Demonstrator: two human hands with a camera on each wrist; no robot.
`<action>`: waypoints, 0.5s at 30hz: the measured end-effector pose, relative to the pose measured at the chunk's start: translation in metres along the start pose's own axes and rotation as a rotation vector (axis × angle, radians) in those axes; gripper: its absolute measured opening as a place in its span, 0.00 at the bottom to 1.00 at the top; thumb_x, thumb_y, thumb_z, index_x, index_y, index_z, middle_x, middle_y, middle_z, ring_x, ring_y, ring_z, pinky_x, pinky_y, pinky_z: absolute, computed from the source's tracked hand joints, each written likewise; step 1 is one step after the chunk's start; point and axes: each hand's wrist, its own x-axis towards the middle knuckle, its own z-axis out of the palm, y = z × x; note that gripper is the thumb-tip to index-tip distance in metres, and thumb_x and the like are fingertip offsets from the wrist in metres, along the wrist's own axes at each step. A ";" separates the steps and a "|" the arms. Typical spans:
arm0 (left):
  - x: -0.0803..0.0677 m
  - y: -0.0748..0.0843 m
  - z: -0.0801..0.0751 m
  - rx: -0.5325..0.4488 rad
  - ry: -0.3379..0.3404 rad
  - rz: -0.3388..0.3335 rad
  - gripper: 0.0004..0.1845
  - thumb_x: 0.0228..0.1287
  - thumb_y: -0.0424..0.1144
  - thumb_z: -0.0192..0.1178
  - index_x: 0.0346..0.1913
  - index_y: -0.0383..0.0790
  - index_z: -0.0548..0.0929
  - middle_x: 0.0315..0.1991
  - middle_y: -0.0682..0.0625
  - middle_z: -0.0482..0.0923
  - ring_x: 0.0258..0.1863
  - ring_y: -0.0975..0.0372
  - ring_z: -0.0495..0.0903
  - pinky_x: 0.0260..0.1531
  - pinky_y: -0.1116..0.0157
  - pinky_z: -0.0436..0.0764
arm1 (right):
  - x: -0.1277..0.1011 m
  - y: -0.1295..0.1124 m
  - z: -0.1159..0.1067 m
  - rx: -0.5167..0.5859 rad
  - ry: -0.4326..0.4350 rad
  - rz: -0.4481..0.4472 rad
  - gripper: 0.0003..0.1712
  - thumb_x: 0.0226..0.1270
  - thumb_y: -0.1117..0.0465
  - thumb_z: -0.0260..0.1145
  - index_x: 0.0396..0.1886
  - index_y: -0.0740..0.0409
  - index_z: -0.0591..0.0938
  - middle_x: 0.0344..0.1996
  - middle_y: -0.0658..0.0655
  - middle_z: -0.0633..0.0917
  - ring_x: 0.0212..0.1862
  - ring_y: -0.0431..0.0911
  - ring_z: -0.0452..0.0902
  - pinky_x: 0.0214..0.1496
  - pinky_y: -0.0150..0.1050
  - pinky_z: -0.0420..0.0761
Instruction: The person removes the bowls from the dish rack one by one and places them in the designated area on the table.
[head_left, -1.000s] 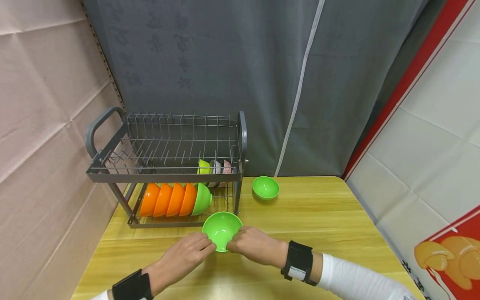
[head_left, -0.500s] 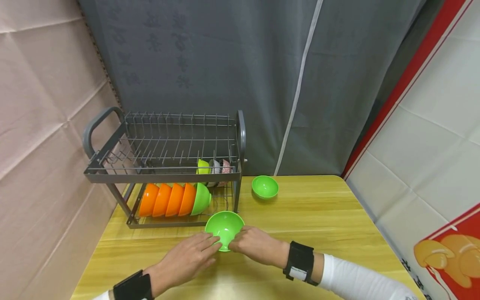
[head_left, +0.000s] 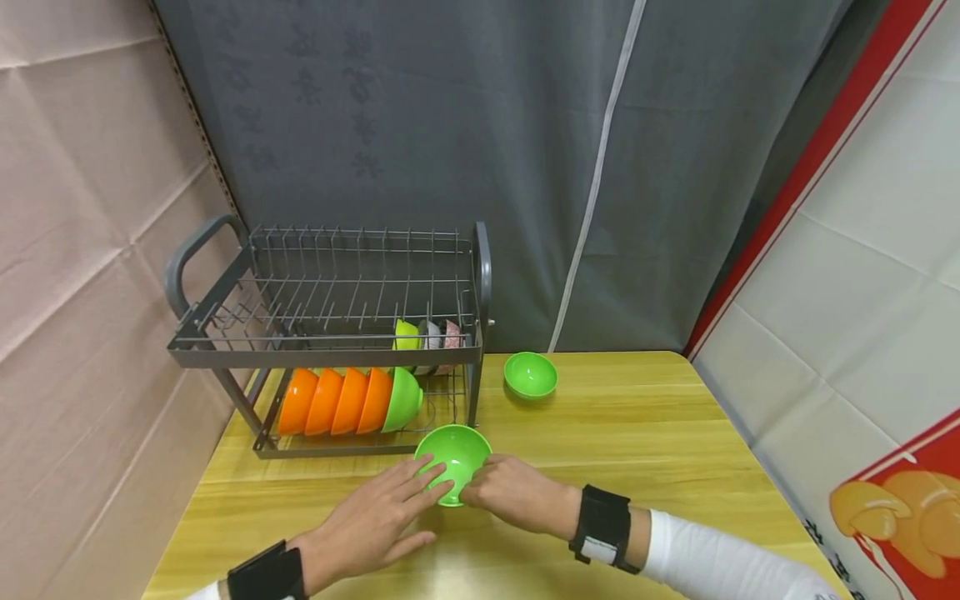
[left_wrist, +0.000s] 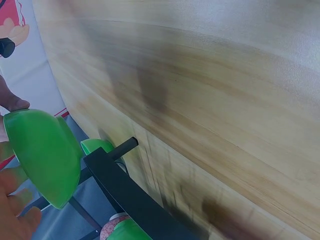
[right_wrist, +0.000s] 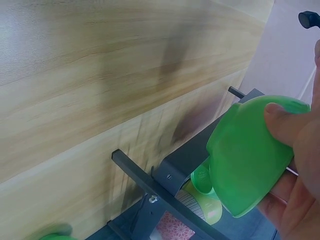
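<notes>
A green bowl (head_left: 452,460) is held tilted just above the wooden table (head_left: 637,450), right in front of the rack's lower tier. My right hand (head_left: 478,487) grips its right side; in the right wrist view the thumb (right_wrist: 280,120) presses on the bowl's outer wall (right_wrist: 245,160) with the fingers underneath. My left hand (head_left: 426,487) lies beside the bowl with straight, spread fingers that touch its left side. In the left wrist view the bowl (left_wrist: 42,155) hangs just above those fingers (left_wrist: 17,220).
A grey two-tier dish rack (head_left: 330,354) stands at the back left; its lower tier holds several orange bowls (head_left: 330,400) and a green one (head_left: 403,398), and small bowls (head_left: 429,335) sit on the upper tier. Another green bowl (head_left: 530,374) rests on the table to the right of the rack.
My left hand's fingers have straightened and loosened from the bowl. The bowl has shifted slightly right and toward the rack in my right hand.
</notes>
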 end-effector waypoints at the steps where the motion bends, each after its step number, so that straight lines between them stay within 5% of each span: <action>1: 0.000 0.000 0.000 0.005 -0.001 -0.001 0.35 0.69 0.66 0.54 0.71 0.49 0.74 0.72 0.46 0.72 0.72 0.52 0.71 0.73 0.55 0.67 | 0.000 0.000 0.000 -0.007 0.004 -0.002 0.09 0.62 0.60 0.72 0.28 0.41 0.83 0.23 0.34 0.83 0.25 0.25 0.70 0.37 0.19 0.74; 5: -0.001 0.000 0.002 0.007 -0.007 -0.004 0.38 0.70 0.68 0.51 0.75 0.52 0.69 0.76 0.46 0.66 0.75 0.51 0.67 0.82 0.59 0.42 | -0.002 0.000 0.000 -0.013 0.024 -0.005 0.09 0.62 0.61 0.72 0.27 0.41 0.82 0.22 0.34 0.83 0.24 0.26 0.70 0.36 0.19 0.74; 11: -0.001 0.000 0.003 0.001 -0.013 -0.011 0.40 0.70 0.70 0.49 0.79 0.55 0.61 0.78 0.46 0.62 0.76 0.50 0.65 0.82 0.57 0.46 | -0.004 0.000 -0.001 -0.002 0.030 0.000 0.08 0.63 0.59 0.71 0.27 0.41 0.83 0.24 0.34 0.85 0.26 0.25 0.73 0.38 0.19 0.74; 15: 0.000 -0.001 0.004 0.000 -0.003 -0.008 0.41 0.69 0.69 0.50 0.79 0.55 0.61 0.79 0.45 0.61 0.76 0.49 0.65 0.82 0.61 0.28 | -0.005 0.001 -0.001 0.001 0.035 0.006 0.08 0.62 0.60 0.72 0.27 0.41 0.83 0.24 0.34 0.85 0.27 0.26 0.74 0.38 0.19 0.74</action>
